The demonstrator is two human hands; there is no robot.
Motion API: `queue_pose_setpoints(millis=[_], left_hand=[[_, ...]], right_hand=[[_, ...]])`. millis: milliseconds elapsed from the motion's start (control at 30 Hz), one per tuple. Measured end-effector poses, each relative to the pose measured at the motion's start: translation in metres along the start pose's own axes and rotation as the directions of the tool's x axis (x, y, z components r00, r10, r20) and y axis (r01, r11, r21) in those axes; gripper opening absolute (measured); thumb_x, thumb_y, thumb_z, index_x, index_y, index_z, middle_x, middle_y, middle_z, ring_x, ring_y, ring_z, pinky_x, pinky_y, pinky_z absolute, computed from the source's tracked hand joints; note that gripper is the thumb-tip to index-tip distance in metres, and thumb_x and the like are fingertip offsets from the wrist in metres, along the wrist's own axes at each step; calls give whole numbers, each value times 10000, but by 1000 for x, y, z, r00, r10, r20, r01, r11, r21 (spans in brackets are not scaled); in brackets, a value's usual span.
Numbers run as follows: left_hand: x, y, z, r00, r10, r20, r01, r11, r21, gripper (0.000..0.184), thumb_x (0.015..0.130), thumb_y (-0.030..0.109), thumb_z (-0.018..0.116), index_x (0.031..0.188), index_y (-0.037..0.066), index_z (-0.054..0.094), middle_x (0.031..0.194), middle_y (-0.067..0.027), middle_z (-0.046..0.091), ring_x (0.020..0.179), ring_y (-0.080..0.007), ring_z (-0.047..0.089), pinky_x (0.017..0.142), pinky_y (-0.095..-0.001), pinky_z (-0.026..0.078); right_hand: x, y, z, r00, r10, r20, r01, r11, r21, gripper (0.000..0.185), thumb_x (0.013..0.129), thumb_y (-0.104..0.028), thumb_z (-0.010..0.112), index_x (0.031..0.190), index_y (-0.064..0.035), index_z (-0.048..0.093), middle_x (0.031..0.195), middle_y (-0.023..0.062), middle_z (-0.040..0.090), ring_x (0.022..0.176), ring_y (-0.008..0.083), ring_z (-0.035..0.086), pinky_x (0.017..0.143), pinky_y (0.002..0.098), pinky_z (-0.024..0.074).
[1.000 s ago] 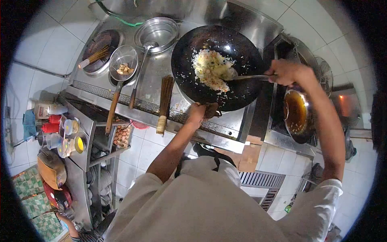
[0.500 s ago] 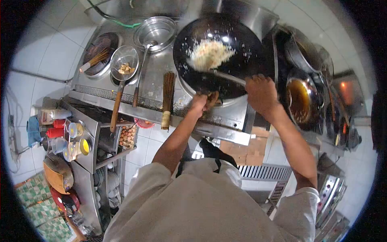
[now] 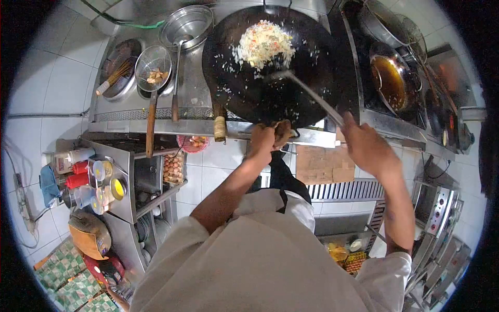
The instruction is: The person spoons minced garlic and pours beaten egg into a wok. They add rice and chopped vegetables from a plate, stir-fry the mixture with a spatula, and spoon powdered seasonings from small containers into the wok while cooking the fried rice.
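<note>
A large black wok (image 3: 228,86) stands on the steel stove. Fried rice (image 3: 265,44) with orange and yellow bits lies in its far part, and loose grains cling to the sides. My left hand (image 3: 264,140) is closed on a brown cloth (image 3: 282,133) at the wok's near rim. The fingers of my right hand (image 3: 364,143) are wrapped round the handle of a long metal ladle (image 3: 312,95). Its head is inside the wok, on the near side of the rice and apart from it.
Left of the wok are a strainer (image 3: 154,70) holding brown pieces, a metal bowl (image 3: 186,27) and a bamboo brush (image 3: 220,127). At right stands a pan of brown liquid (image 3: 390,78). Eggs (image 3: 173,167) and sauce containers stand lower left. Part of another person's arm shows at the bottom left.
The wok has tilted and come nearer my body over the stove's front edge. The rice is gathered in its far part. The ladle head has moved from the rice to the near side.
</note>
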State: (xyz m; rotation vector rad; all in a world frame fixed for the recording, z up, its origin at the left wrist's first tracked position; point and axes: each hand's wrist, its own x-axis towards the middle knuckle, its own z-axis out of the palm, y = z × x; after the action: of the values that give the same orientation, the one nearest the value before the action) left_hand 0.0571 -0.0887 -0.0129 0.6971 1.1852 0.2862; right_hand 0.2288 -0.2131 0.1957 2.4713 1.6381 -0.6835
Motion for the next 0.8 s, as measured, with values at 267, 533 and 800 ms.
queue_pose_setpoints(millis=[267, 533, 800], left_hand=[[-23, -9, -15, 992, 110, -64, -117, 987, -110, 218, 883, 123, 505, 1062, 11, 562, 805, -89, 596, 587, -170, 579, 402, -312, 391], [-44, 0, -23, 991, 131, 30, -126, 982, -144, 243, 955, 250, 553, 962, 13, 606, 753, -78, 632, 410, -144, 466, 358, -293, 307], [37, -105, -57, 969, 248, 4, -248, 968, 29, 280, 957, 231, 559, 1142, 32, 627, 982, -102, 694, 803, -205, 682, 617, -345, 514]], right_hand=[[6, -10, 37, 1000, 1, -28, -2, 999, -33, 390, 1017, -139, 443, 1330, 92, 463, 968, 287, 668, 915, 435, 696, 819, 517, 559], [8, -30, 30, 985, 133, 110, -134, 991, -5, 372, 1008, -189, 446, 1236, 82, 560, 1126, 211, 659, 1081, 300, 635, 838, 343, 548], [30, -3, 161, 959, 152, -239, -102, 972, 211, 347, 1054, -217, 401, 1327, -6, 432, 766, 307, 651, 778, 520, 649, 694, 581, 517]])
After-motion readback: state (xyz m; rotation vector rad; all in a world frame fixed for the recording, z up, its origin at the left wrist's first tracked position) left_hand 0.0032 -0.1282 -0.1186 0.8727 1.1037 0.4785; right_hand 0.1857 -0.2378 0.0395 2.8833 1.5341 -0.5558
